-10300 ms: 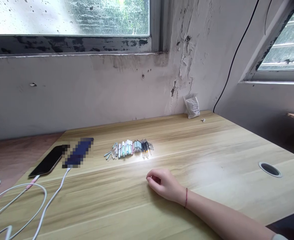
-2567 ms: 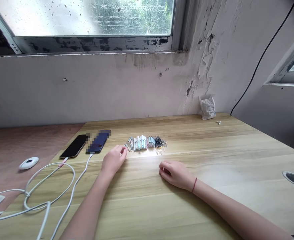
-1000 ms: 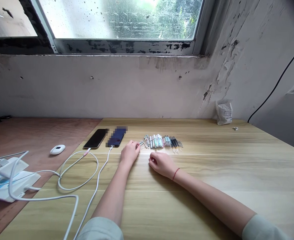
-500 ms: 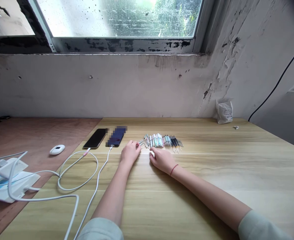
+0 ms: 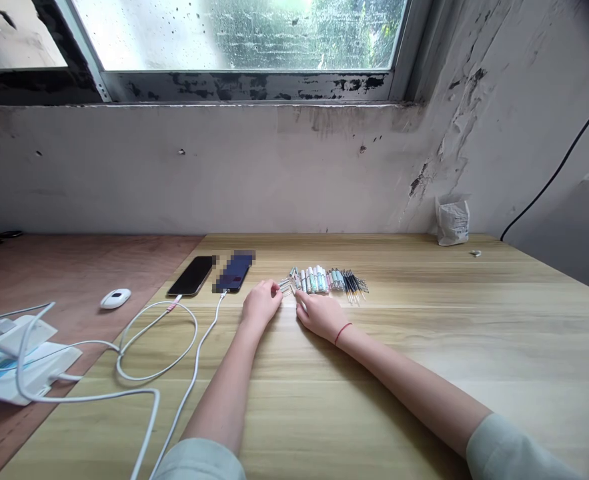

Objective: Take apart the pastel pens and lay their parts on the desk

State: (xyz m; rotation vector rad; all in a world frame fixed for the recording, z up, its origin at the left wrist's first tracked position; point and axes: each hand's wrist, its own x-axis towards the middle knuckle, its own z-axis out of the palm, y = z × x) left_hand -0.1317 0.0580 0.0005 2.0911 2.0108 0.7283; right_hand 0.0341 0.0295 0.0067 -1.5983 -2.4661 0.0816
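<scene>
Small pen parts lie in a row at the table's middle: white and green barrels (image 5: pixel 314 280), grey-green grips (image 5: pixel 335 279), black-and-orange refills (image 5: pixel 353 285) and thin metallic pieces (image 5: pixel 287 285) at the left end. My left hand (image 5: pixel 261 303) rests just left of the metallic pieces, its fingers curled together; whatever is between the fingertips is too small to make out. My right hand (image 5: pixel 324 316), with a red string at the wrist, lies in front of the barrels, fingers bent and index fingertip at the small pieces.
Two phones (image 5: pixel 192 276) (image 5: pixel 235 272) with white cables (image 5: pixel 194 360) lie to the left. Farther left are a white case (image 5: pixel 115 298) and a white power strip (image 5: pixel 39 367) on a reddish surface (image 5: pixel 144 257). A white packet (image 5: pixel 452 221) stands by the wall.
My right hand has shifted slightly left and up, closer to the thin metallic pieces. My left hand has stayed nearly still.
</scene>
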